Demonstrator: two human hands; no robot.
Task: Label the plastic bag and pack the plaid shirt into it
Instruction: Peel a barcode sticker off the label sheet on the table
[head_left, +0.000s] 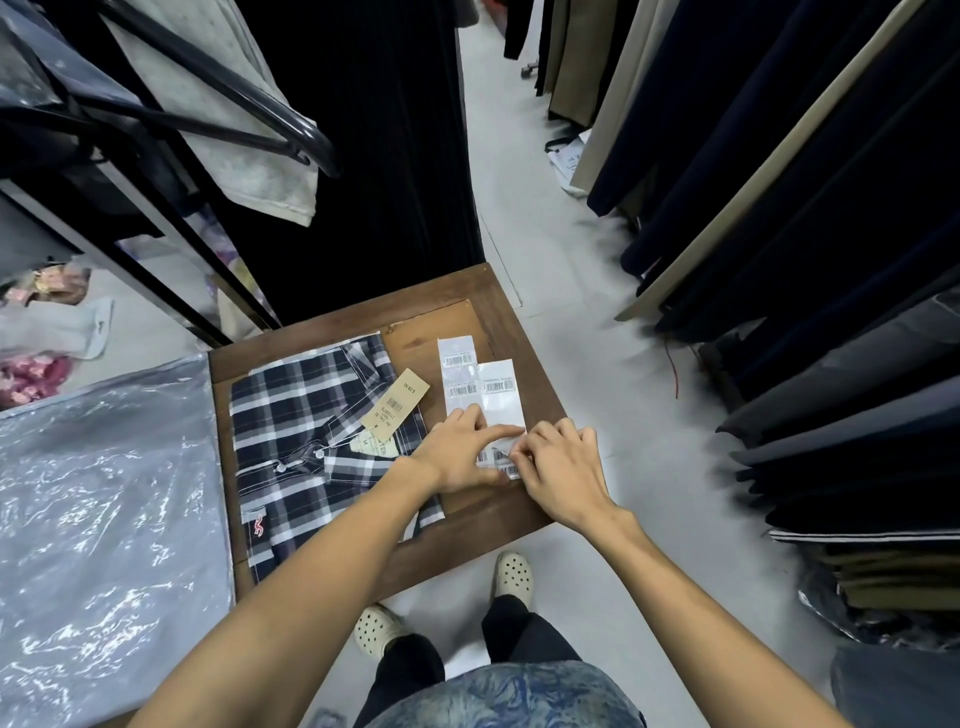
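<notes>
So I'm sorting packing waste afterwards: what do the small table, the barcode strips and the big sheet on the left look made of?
Small table: wood, dark brown stain, matte, grain visible. Barcode strips: probably glossy white label paper on backing, printed barcodes. Big sheet: thin clear plastic film, given its crinkles and bright glare.
</notes>
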